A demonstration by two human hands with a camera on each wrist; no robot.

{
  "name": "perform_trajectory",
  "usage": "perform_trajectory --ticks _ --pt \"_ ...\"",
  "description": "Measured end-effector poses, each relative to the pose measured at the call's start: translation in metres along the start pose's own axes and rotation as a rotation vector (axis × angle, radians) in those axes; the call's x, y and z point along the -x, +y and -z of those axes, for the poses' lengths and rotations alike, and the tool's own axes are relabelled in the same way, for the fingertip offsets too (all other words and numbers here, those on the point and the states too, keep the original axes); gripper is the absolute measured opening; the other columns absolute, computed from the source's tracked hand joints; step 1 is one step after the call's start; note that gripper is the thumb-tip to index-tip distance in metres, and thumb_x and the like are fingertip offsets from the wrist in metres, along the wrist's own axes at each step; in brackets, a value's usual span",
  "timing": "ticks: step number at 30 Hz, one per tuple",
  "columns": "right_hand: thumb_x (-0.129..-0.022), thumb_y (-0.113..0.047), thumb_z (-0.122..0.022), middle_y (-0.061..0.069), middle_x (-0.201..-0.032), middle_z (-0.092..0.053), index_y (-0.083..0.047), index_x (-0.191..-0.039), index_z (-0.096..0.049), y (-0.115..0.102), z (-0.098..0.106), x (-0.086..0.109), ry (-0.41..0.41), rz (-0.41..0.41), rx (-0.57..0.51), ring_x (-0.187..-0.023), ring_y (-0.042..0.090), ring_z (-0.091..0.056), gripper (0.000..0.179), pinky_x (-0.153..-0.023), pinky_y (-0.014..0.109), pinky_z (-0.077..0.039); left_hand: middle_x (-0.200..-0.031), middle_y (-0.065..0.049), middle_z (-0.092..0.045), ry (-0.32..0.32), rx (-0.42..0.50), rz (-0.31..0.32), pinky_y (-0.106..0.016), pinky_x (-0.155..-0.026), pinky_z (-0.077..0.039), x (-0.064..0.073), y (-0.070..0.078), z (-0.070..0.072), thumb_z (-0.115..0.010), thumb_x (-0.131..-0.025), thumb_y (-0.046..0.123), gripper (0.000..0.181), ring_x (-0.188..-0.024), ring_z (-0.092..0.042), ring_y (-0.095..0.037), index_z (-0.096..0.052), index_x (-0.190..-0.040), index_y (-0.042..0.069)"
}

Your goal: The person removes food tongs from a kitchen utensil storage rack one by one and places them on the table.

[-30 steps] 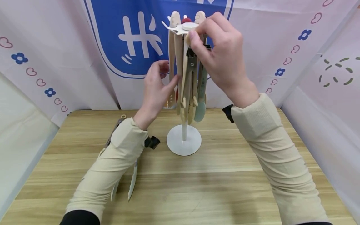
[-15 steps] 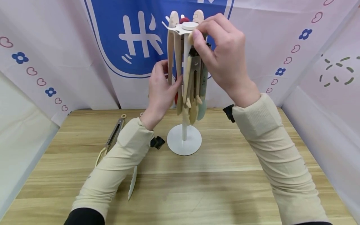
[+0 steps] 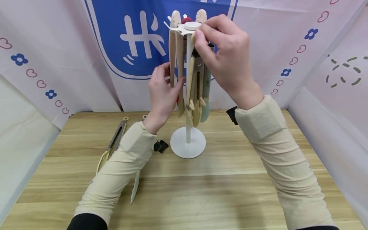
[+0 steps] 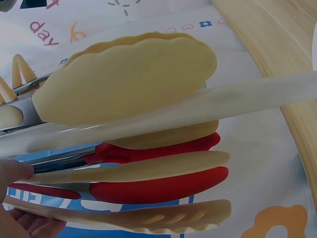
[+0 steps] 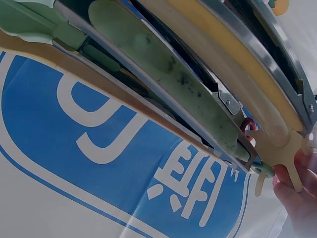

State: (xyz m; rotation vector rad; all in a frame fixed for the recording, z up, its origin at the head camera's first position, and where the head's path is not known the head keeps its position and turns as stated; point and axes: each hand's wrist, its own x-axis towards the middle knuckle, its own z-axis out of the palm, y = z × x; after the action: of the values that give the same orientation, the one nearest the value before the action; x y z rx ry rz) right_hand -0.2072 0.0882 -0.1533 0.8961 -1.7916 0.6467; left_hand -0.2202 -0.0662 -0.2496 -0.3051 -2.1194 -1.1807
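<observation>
A white utensil stand [image 3: 188, 148] rises from a round base, with several tongs hanging from its top hooks. My right hand [image 3: 234, 54] pinches the top end of steel tongs with cream tips [image 3: 198, 68], right at a hook. In the right wrist view, its fingertips [image 5: 282, 186] touch the hook. At the stand's left side my left hand [image 3: 163, 91] holds beige tongs [image 3: 179, 60], thumb on one arm and fingers behind the other. In the left wrist view, red-tipped tongs [image 4: 158, 186] hang between those beige arms. Green tongs [image 3: 207, 81] hang at the right, partly behind my right hand.
On the wooden table [image 3: 230, 191], steel tongs [image 3: 116, 135] with yellowish tips lie left of the stand. Another pair, with a whitish tip [image 3: 135, 187], is mostly under my left forearm. A printed cloth [image 3: 138, 67] hangs close behind the stand.
The cream-tipped steel tongs have turned and shifted slightly right, so the upper pole shows. My left hand moved slightly right, then a little back left. The right hand stays at the top.
</observation>
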Motion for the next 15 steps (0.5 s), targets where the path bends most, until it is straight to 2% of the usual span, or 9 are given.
perform_trajectory --ticks 6,15 --pt "-0.089 -0.012 -0.050 0.013 -0.083 -0.061 0.004 -0.086 -0.071 -0.0016 -0.0030 -0.0002 0.037 0.000 -0.006 -0.070 0.017 -0.053 0.027 -0.059 0.021 -0.040 -0.105 -0.013 -0.055 0.002 -0.025 -0.003 -0.015 -0.081 -0.047 -0.0008 -0.0006 0.0029 -0.067 -0.082 0.016 0.041 -0.099 -0.057 -0.017 -0.052 -0.117 0.000" --pt "-0.089 -0.014 -0.049 0.015 -0.085 -0.063 0.005 -0.089 -0.071 -0.0008 -0.0010 -0.0018 -0.003 0.010 0.049 -0.076 0.021 -0.055 0.029 -0.065 0.025 -0.045 -0.105 -0.014 -0.055 0.017 -0.019 -0.006 -0.017 -0.081 -0.048 -0.0042 -0.0001 0.0051 -0.067 -0.082 0.015 0.041 -0.097 -0.059 -0.017 -0.052 -0.117 -0.001"
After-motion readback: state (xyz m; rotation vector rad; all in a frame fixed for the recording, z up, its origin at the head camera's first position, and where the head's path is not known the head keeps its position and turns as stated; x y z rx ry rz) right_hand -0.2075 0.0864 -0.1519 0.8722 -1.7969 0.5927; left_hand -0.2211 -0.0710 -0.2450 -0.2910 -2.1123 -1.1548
